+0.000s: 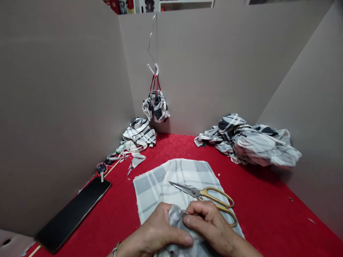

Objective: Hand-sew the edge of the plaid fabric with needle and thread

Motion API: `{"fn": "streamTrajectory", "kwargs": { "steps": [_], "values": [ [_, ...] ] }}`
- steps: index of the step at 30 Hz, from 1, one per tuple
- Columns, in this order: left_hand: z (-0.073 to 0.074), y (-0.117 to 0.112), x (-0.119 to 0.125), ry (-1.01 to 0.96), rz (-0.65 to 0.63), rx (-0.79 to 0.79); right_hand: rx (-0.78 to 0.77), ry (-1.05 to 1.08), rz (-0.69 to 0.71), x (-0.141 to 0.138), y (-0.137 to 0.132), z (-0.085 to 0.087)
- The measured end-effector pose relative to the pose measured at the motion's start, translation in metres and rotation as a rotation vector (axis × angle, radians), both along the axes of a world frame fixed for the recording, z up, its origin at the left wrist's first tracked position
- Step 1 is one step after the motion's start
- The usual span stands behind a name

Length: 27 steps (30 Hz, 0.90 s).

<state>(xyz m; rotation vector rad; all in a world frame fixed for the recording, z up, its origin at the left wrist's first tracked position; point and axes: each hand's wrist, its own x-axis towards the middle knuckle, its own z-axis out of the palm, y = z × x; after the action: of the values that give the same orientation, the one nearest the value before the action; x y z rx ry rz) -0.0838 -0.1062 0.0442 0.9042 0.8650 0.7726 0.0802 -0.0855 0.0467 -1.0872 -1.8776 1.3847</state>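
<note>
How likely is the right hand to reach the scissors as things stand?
Very likely: the right hand sits beside the scissors, nothing between them, though it would first release the gray cloth.

The left hand [158,230] and the right hand [209,223] are both bare. The fingers [199,214] are wide, and the nails [188,240] are short and plain. A thin, shiny band [115,248] goes around the left wrist.
</note>
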Motion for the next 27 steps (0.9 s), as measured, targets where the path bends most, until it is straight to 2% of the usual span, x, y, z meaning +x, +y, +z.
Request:
{"fn": "streamTrajectory", "kwargs": {
  "steps": [3,6,9,12,19,27],
  "values": [
    [-0.003,0.002,-0.001,0.002,0.03,0.002,0.049,-0.017,-0.075,0.007,0.005,0.0],
    [-0.007,0.004,-0.002,-0.097,0.081,-0.1,0.014,0.0,-0.177,0.025,0.012,0.0],
    [-0.01,0.004,0.0,-0.106,0.124,-0.164,-0.007,-0.098,-0.151,0.047,0.013,-0.002],
    [-0.01,0.001,0.006,-0.119,0.13,-0.159,-0.02,-0.211,-0.099,0.06,0.005,-0.005],
    [0.005,-0.005,0.014,-0.165,0.115,-0.07,-0.129,-0.186,-0.054,0.059,-0.013,-0.008],
    [-0.008,0.001,0.012,-0.201,0.254,-0.132,-0.155,-0.145,-0.059,0.057,-0.016,0.0]
  ]
}}
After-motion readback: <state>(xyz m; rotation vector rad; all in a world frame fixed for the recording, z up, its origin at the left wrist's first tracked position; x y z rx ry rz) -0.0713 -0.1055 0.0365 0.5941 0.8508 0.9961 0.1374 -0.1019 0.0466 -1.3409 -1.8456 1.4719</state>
